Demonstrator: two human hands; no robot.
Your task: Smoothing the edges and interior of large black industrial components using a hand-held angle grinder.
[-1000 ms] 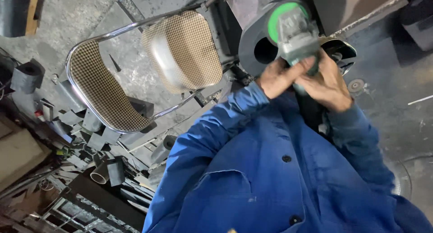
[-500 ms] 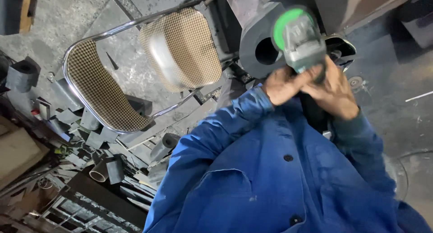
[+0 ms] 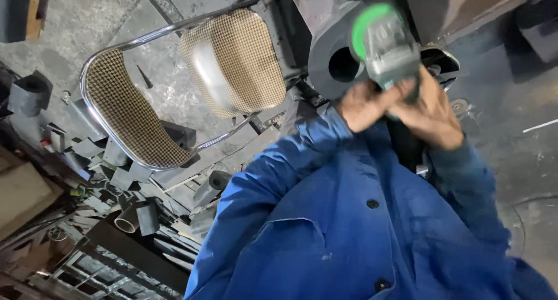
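Observation:
I hold a grey angle grinder (image 3: 390,54) with a green disc in front of my chest; it is blurred by motion. My left hand (image 3: 365,105) grips its body from the left. My right hand (image 3: 435,113) wraps it from the right and below. Both blue jacket sleeves (image 3: 290,178) run up to the tool. Just behind the grinder sits a dark steel block with a round hole (image 3: 340,64).
A chair with a chrome tube frame (image 3: 96,64) and checked seat and back stands at the left. Metal offcuts and short tubes (image 3: 131,215) litter the floor below it. Brown cardboard (image 3: 20,195) lies at the far left. Grey concrete floor (image 3: 523,160) shows at the right.
Both hands have kept hold of the grinder and raised it slightly, turning it. The view has shifted a little, and the tool is more blurred now.

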